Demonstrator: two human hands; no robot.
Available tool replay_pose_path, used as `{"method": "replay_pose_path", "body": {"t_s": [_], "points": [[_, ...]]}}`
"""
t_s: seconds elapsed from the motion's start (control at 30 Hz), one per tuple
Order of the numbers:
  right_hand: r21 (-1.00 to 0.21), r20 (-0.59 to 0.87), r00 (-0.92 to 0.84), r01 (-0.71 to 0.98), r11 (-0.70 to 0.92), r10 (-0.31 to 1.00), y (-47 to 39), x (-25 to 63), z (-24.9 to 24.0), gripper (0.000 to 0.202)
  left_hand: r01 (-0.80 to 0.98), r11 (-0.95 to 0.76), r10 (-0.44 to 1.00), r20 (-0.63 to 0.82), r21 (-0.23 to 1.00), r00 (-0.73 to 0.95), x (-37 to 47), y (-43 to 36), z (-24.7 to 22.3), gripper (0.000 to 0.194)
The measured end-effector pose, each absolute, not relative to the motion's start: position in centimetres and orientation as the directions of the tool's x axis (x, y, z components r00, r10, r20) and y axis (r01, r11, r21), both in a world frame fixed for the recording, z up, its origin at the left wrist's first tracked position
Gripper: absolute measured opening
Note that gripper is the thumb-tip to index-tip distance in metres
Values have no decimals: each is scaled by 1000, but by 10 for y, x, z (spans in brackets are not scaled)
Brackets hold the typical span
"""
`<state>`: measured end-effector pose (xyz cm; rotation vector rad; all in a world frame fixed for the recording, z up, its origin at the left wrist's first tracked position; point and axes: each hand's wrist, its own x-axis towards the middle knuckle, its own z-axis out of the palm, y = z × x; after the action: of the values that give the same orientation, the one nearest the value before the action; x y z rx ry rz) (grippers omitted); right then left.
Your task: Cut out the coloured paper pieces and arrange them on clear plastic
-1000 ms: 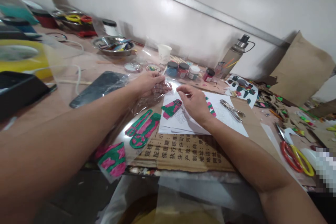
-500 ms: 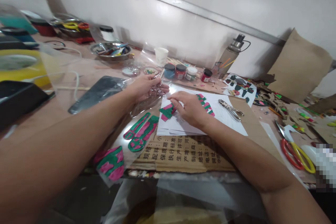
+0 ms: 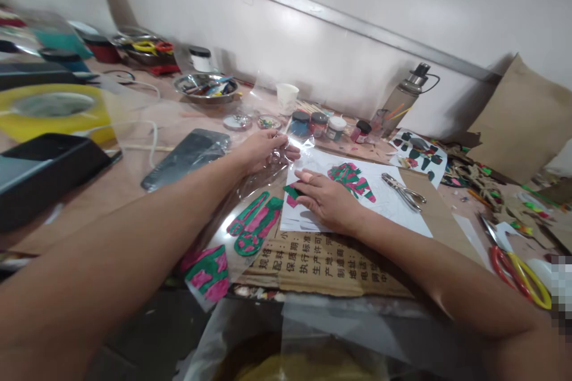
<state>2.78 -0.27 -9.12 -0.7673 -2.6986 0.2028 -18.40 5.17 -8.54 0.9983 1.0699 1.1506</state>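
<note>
Crinkled clear plastic sheet [image 3: 259, 181] is pinched in the fingers of my left hand [image 3: 268, 150]. Pink-and-green painted long pieces [image 3: 263, 223] lie on the lower part of the plastic, and another painted piece [image 3: 210, 274] hangs by the table's front edge. My right hand [image 3: 328, 197] rests on white paper [image 3: 379, 211], fingers stretched out. Its fingertips partly cover a small pink-and-green piece [image 3: 292, 193]. Just beyond that hand is a cluster of painted shapes [image 3: 351, 178] on the paper. Silver pliers [image 3: 404, 191] lie at the paper's right side.
Printed cardboard [image 3: 322, 280] lies under the paper. Paint jars [image 3: 318, 124], a white cup [image 3: 287, 96] and a metal bowl [image 3: 205, 86] stand at the back. A dark phone [image 3: 187, 158] and yellow tape roll [image 3: 53, 107] are left, scissors [image 3: 518, 274] right, a bottle [image 3: 404, 98] behind.
My right hand has gone from curled fingers to lying flatter on the paper over the small piece. My left hand keeps hold of the plastic. The view has shifted slightly left.
</note>
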Motion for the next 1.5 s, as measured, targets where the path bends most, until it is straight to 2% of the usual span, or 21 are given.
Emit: {"method": "replay_pose_path", "body": {"t_s": [0.07, 0.23, 0.4, 0.5, 0.6, 0.7, 0.8, 1.0, 1.13, 1.2, 1.3, 1.4, 1.5], "points": [[-208, 251, -835, 448, 870, 490, -7, 31, -90, 39, -206, 139, 989, -124, 969, 85, -184, 52, -85, 22], [-246, 56, -919, 365, 898, 389, -18, 32, -84, 53, -222, 147, 988, -134, 964, 73, -181, 51, -84, 25], [-310, 87, -895, 392, 866, 436, -20, 23, -81, 50, -247, 130, 991, -118, 960, 65, -181, 52, -87, 24], [-347, 53, -898, 394, 851, 437, -18, 22, -82, 54, -257, 132, 990, -116, 957, 77, -182, 52, -88, 22], [-369, 51, -865, 449, 814, 500, -16, 27, -84, 60, -265, 141, 989, -122, 954, 86, -182, 51, -87, 22], [-298, 12, -807, 561, 772, 591, -16, 33, -86, 68, -260, 149, 988, -131, 954, 84, -181, 49, -83, 21], [-224, -30, -785, 609, 761, 619, -16, 35, -87, 72, -244, 156, 986, -138, 957, 88, -180, 48, -81, 20], [-225, -51, -756, 645, 731, 652, -15, 35, -83, 72, -217, 171, 982, -150, 961, 111, -183, 49, -84, 20], [-306, -17, -739, 645, 700, 673, -15, 40, -80, 68, -220, 191, 979, -170, 957, 109, -184, 52, -86, 19], [-308, 20, -743, 632, 711, 669, -19, 42, -80, 68, -216, 194, 979, -175, 957, 106, -183, 52, -85, 20], [-274, 26, -798, 574, 772, 602, -28, 42, -82, 68, -213, 203, 978, -187, 956, 92, -182, 51, -82, 25], [-293, -10, -851, 504, 812, 524, -33, 41, -82, 60, -208, 219, 975, -206, 953, 86, -181, 50, -79, 27], [-368, 122, -800, 514, 775, 588, -28, 48, -78, 47, -214, 223, 974, -209, 951, 89, -182, 49, -79, 27]]}}
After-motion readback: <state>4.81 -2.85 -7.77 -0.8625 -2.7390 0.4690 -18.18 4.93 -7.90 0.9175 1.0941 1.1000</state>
